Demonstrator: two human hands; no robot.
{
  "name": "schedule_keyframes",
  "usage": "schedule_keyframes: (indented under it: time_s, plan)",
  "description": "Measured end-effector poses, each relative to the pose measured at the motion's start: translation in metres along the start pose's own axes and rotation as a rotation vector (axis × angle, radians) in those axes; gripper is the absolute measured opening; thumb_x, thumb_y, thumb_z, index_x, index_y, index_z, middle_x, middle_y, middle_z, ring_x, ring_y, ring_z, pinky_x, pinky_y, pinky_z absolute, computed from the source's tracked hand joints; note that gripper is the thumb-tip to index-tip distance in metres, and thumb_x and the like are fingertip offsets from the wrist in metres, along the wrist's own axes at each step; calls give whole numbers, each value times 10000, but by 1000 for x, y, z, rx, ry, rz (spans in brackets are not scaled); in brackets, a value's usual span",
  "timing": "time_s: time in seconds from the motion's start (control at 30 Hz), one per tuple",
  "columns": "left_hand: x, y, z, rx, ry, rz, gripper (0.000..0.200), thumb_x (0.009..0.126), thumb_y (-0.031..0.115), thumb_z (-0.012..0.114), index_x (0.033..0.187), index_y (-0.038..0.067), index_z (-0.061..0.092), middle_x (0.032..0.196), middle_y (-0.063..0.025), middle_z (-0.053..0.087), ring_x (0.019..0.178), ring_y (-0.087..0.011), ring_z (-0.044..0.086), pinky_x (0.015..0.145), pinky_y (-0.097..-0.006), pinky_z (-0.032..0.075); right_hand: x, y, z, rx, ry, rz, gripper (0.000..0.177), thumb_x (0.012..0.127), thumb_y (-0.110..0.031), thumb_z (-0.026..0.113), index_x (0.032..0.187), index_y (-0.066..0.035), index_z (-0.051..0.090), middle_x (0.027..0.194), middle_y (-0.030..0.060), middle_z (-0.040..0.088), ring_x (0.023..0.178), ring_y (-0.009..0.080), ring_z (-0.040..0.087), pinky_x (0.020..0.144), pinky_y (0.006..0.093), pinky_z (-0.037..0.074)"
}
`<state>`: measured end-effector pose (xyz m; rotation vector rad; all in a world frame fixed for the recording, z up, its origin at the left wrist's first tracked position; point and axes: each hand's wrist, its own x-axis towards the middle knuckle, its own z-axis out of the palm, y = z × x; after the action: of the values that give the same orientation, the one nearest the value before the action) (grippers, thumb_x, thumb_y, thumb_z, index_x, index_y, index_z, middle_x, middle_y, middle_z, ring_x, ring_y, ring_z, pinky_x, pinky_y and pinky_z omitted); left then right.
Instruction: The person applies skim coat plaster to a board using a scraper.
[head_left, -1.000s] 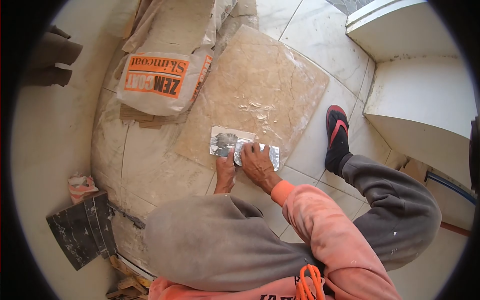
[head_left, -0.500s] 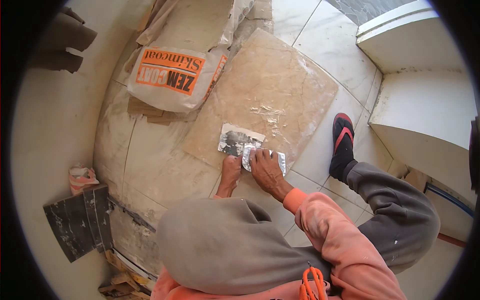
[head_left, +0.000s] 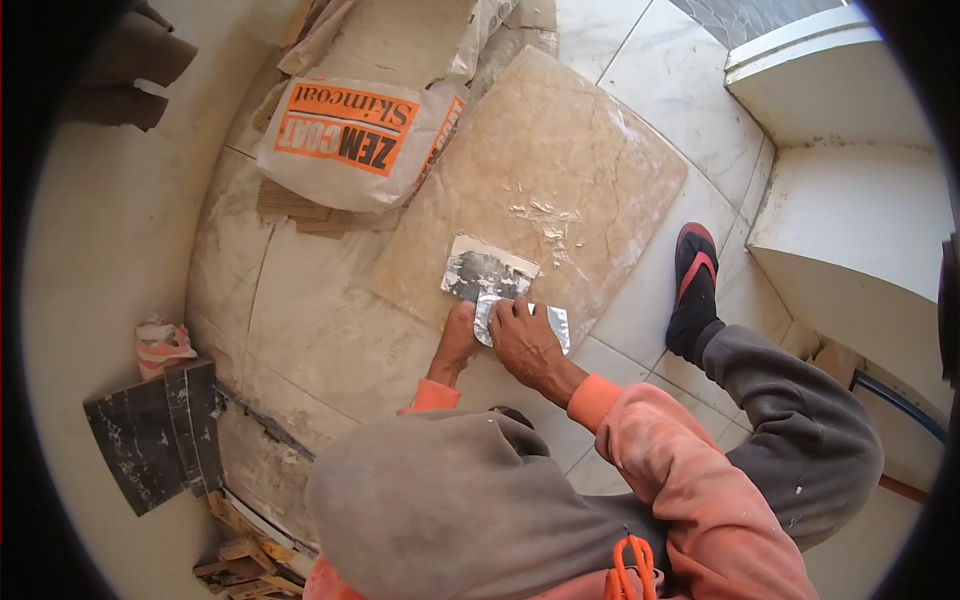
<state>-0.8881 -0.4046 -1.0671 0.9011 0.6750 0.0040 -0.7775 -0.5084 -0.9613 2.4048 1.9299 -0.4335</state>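
My left hand [head_left: 459,335] is closed at the lower edge of a flat putty blade [head_left: 488,272], whose face is smeared with white paste along its far edge. My right hand [head_left: 527,335] grips a second, shiny metal scraper [head_left: 556,322], its fingers bent over the top. The two tools overlap beside my left hand, where the handles are hidden. Beneath them lies a square beige tile [head_left: 560,130], with streaks of white paste [head_left: 548,222] just beyond the blades.
An orange-and-white Skimcoat bag [head_left: 345,140] lies at the upper left over cardboard pieces [head_left: 290,204]. Dark panels [head_left: 150,435] and a small bag [head_left: 163,345] stand by the left wall. My sandalled foot [head_left: 694,275] is right of the tile; white ledges [head_left: 850,200] rise beyond.
The view has shifted slightly. My right hand and its scraper have moved a little left against the other blade, and more of my left wrist and sleeve shows.
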Motion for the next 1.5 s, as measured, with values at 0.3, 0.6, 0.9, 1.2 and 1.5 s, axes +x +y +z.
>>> schedule_keyframes:
  time_s: [0.3, 0.6, 0.9, 1.2, 1.5]
  plan:
    - [-2, 2, 5, -82, 10, 67, 238, 929, 59, 596, 1158, -2, 616, 1078, -61, 653, 938, -126, 627, 796, -283, 532, 7, -7, -3, 32, 15, 33, 269, 842, -167, 582, 1053, -7, 630, 1032, 122, 543, 958, 275, 528, 715, 424, 431]
    - [-2, -5, 3, -167, 28, 65, 175, 954, 63, 552, 1093, -7, 633, 990, -48, 671, 847, -127, 642, 724, -276, 545, 4, -17, -6, 5, 20, 81, 218, 854, -158, 568, 1001, -11, 631, 984, 132, 548, 938, 295, 543, 699, 437, 457]
    - [-6, -7, 12, 52, 68, 187, 319, 919, 86, 636, 1227, 20, 590, 1152, -67, 648, 1015, -146, 618, 857, -320, 526, 18, -11, -9, 62, -67, 78, 239, 837, -144, 586, 1016, 8, 631, 1039, 145, 560, 959, 299, 562, 714, 432, 474]
    - [-7, -1, 26, -25, 160, 79, 177, 951, 77, 582, 1102, 11, 647, 1027, -4, 654, 901, -83, 579, 782, -255, 491, 24, 0, -5, 23, -56, 122, 242, 827, -137, 598, 1020, 4, 634, 1037, 143, 549, 983, 292, 550, 734, 431, 468]
    - [8, 8, 17, 405, 419, -96, 382, 962, 298, 628, 703, 19, 598, 629, 33, 529, 566, -54, 432, 461, -275, 348, 6, 12, 9, -20, 8, 152, 399, 846, -157, 573, 1180, 62, 571, 1092, 173, 561, 981, 296, 542, 748, 430, 447]
